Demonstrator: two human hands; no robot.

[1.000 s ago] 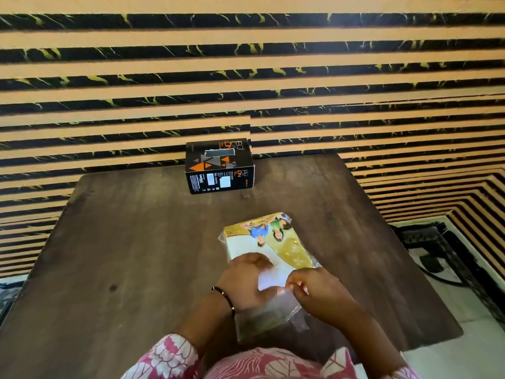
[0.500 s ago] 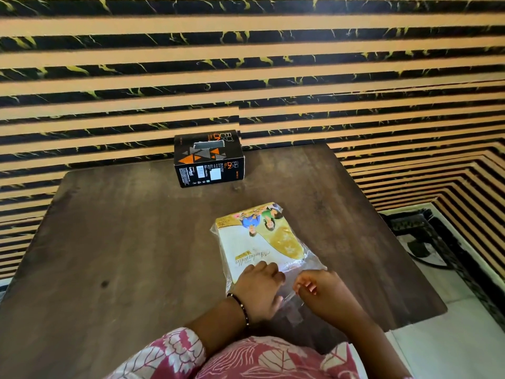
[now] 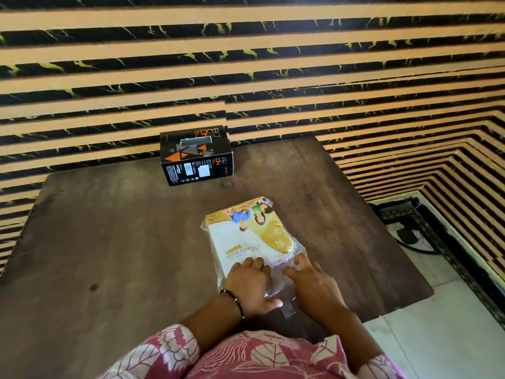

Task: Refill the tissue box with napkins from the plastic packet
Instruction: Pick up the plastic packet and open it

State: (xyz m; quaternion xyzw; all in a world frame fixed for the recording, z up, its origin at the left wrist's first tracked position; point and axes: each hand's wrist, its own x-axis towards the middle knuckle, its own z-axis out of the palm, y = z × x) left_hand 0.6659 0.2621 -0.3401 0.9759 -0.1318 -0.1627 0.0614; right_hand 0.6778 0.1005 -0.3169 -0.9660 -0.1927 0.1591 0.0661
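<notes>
The plastic packet (image 3: 247,236) of white napkins, printed in yellow with a picture of people, lies flat on the dark wooden table (image 3: 109,242) in front of me. My left hand (image 3: 250,288), a black bracelet on its wrist, grips the packet's near left end, with the thumb against the clear plastic. My right hand (image 3: 314,288) rests on the packet's loose clear flap with its fingers spread. The black tissue box (image 3: 196,157), marked with orange and grey triangles, stands at the table's far edge with its slot facing up, well beyond both hands.
A striped black and tan wall (image 3: 246,77) rises right behind the table. On the right the table ends at a white tiled floor (image 3: 451,337), where a power strip (image 3: 396,212) and a cable lie. My pink patterned sleeves fill the bottom edge.
Both hands slid back from the middle of the packet to its near end. The right hand's pinch has spread into flat fingers. The view tilted slightly; the box and packet stayed put.
</notes>
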